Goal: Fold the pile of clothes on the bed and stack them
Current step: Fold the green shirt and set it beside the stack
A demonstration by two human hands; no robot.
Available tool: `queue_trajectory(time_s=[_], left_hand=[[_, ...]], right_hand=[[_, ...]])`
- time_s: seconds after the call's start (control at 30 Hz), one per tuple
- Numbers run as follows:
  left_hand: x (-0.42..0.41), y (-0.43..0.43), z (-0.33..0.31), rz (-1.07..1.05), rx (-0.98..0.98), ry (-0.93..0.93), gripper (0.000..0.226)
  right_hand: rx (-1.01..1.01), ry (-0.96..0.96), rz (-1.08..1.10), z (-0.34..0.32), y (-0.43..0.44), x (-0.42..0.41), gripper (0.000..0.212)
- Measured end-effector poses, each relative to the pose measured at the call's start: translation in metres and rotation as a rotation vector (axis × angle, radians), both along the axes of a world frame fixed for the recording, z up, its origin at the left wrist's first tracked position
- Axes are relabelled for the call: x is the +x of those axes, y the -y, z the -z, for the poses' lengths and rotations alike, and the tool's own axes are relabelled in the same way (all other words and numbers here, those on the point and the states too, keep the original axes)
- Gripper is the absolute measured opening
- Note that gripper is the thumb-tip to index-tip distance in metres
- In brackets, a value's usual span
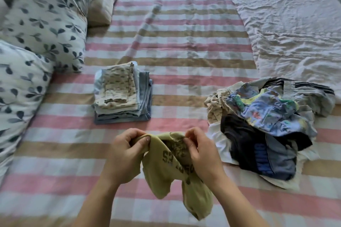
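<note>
Both hands, left [127, 151] and right [201, 155], pinch a green garment [166, 167] with fingers closed. A folded stack [121, 94] lies ahead; the pile [267, 125] sits right.

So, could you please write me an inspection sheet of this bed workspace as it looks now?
Surface: checked bedsheet, a few wrinkles.
Job's things: olive printed garment held up unfolded; folded stack centre-left; unfolded pile right.
Clutter: nothing seen.
Grippers: left hand and right hand both pinch the garment's top edge.
Cables: nothing seen.
Surroundings: leaf-print pillows left; crinkled quilt far right.
</note>
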State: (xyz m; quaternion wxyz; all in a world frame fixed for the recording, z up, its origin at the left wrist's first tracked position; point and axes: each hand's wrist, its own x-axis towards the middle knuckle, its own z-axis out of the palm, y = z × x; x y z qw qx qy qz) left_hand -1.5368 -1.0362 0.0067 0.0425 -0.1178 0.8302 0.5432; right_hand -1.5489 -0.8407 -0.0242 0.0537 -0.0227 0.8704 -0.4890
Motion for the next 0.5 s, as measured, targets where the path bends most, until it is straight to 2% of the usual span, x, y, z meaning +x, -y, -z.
queue_trajectory(time_s=[0.2,0.3,0.4,0.5], left_hand=[[-0.022,0.050,0.019,0.234,-0.235,0.036,0.007],[-0.042,0.048,0.038,0.359,-0.361,-0.005,0.003],[-0.053,0.034,0.066,0.420,-0.405,-0.048,0.006],[-0.049,0.016,0.097,0.442,-0.355,-0.087,0.014]], right_hand=[[0.015,0.087,0.118,0.027,0.059,0.022,0.020],[0.020,0.122,0.228,0.046,0.072,0.029,0.012],[0.047,0.148,0.356,0.065,0.071,0.037,0.007],[0.078,0.195,0.473,0.084,0.059,0.042,0.003]])
